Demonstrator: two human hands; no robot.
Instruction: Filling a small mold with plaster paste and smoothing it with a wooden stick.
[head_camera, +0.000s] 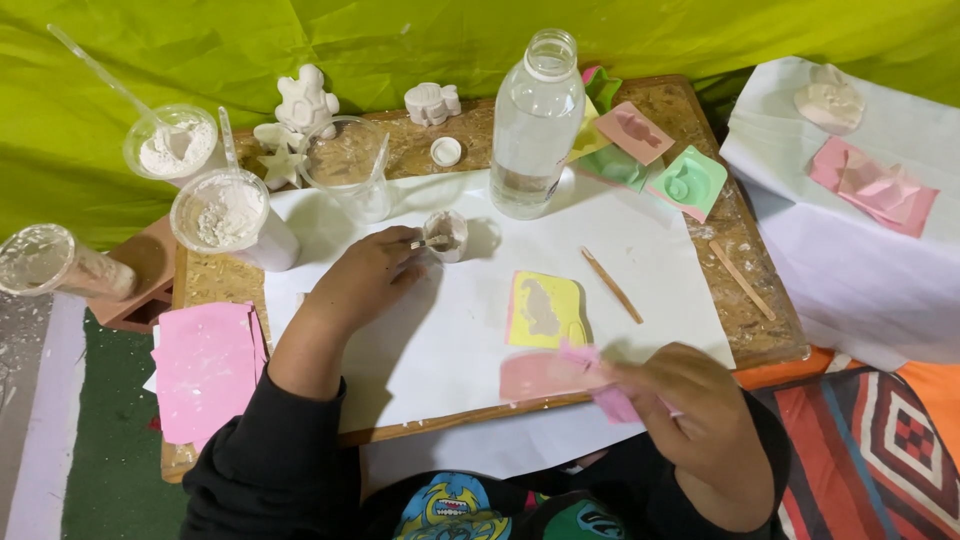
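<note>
My left hand (368, 277) holds a thin stick whose tip is inside a small plaster-smeared cup (446, 235) on the white sheet (450, 340). My right hand (690, 410) grips a pink rubber mould (560, 372), blurred, raised near the board's front edge. Just beyond it on the sheet lies a yellow mould (545, 310) filled with whitish plaster. A clear plastic bottle (535, 125) stands behind the cup, its white cap (446, 151) lying off to its left.
Cups of white powder (172, 143) (222, 213) (45, 262) stand at left beside an empty clear cup (350, 165). Plaster figures (303, 105) (432, 103) sit at the back. Green and pink moulds (688, 182) (634, 131) lie right. Two wooden sticks (611, 285) (741, 280), pink sheets (205, 368).
</note>
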